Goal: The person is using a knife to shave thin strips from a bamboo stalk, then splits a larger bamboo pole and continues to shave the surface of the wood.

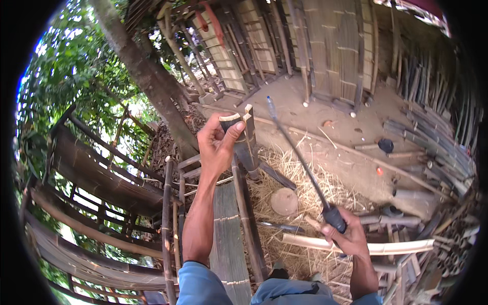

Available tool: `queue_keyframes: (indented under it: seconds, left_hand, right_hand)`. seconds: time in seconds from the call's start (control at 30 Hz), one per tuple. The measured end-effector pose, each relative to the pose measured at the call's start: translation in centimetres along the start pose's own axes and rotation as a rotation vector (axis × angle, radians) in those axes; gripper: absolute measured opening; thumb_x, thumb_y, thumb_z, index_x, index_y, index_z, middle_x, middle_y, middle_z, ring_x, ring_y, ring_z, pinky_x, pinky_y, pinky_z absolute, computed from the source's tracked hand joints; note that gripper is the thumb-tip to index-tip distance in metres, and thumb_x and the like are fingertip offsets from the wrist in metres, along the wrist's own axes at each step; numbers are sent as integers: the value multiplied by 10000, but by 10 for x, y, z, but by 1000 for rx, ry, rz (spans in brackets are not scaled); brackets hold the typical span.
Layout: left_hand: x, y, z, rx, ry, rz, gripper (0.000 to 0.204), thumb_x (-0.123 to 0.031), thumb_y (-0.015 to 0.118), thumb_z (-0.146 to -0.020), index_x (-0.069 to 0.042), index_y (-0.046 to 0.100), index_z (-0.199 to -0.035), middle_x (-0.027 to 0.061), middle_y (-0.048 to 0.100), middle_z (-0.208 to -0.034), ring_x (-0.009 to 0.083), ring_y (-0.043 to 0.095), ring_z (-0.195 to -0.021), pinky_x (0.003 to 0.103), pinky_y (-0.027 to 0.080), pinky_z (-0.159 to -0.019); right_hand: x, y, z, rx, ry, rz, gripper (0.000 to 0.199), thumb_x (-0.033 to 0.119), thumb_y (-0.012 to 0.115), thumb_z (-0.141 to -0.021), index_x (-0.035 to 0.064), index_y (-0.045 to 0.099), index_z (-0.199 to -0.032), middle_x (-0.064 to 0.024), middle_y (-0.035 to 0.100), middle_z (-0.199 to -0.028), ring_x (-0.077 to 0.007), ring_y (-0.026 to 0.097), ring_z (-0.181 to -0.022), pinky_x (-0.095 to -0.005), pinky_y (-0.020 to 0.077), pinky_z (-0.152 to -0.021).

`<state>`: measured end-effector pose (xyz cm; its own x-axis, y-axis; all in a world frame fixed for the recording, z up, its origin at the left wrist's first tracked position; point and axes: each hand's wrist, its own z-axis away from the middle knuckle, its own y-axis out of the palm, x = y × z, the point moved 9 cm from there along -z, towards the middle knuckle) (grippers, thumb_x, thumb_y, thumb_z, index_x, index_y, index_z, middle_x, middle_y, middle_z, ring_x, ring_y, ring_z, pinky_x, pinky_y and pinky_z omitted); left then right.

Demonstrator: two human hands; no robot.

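**Hands on split bamboo and long blade, yard of bamboo scrap**

Blue sleeves at 6 o'clock, cut off by the frame edge. Right hand at 4 o'clock, fist wrapped tight round the dark handle of a long blade; blade runs up toward 12, tip ends near centre top. Blade edge detail too thin to make out. Just beside that hand, a pale bamboo strip lies flat on the ground, partly hidden by the hand. Round wooden block sits on straw at centre, between the two forearms. Left hand raised at 11 o'clock of centre, fingers and thumb pinched on the top of an upright bamboo pole; pole end looks split, lower part hidden behind a leaning flat bamboo panel. Hands well apart. Bamboo railing at 9 o'clock, bent by the lens. Stacked bamboo poles at 3 o'clock, far ends lost in the dark rim. Woven bamboo wall at 12, tree trunk at 11.
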<state>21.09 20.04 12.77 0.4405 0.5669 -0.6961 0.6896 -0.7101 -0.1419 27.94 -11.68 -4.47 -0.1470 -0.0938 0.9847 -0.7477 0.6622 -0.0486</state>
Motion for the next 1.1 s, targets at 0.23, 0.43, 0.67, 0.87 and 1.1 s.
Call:
queue_keyframes:
  seconds: [0.23,0.43,0.67,0.87,1.1]
  left_hand:
    - [-35,74,41,117,127,-267,263,38,781,-808,37,671,-1047,86,702,-996,70,618,-868,188,454,-688]
    - [-57,113,62,103,305,-91,395,106,806,-733,-23,565,-1019,145,697,-1057,150,665,-953,219,491,-677]
    - [-56,130,75,191,322,-93,300,126,777,-763,19,620,-997,163,698,-1016,178,691,-903,263,571,-724]
    - [-51,138,78,226,256,-18,307,170,726,-786,39,606,-1037,181,679,-1037,198,694,-938,296,602,-768]
    - [-48,141,81,301,282,-69,455,199,733,-780,-17,580,-1150,190,675,-1153,191,673,-995,315,570,-824]
  right_hand:
    - [63,-17,11,-277,-198,200,589,144,689,-950,31,407,-1455,-181,682,-964,-251,689,-839,-378,552,-757]
    - [80,-9,14,-309,-416,244,577,141,680,-949,24,399,-1438,-290,651,-1050,-383,720,-780,-435,597,-610]
    - [73,4,15,-292,-440,341,643,185,686,-938,9,364,-1466,-262,619,-996,-392,701,-708,-460,582,-552]
    - [65,3,20,-266,-375,407,650,204,680,-939,-7,354,-1461,-245,613,-953,-384,684,-641,-460,576,-518]
    - [64,0,20,-224,-377,399,664,195,671,-942,-20,317,-1461,-264,616,-942,-409,683,-641,-470,574,-505]
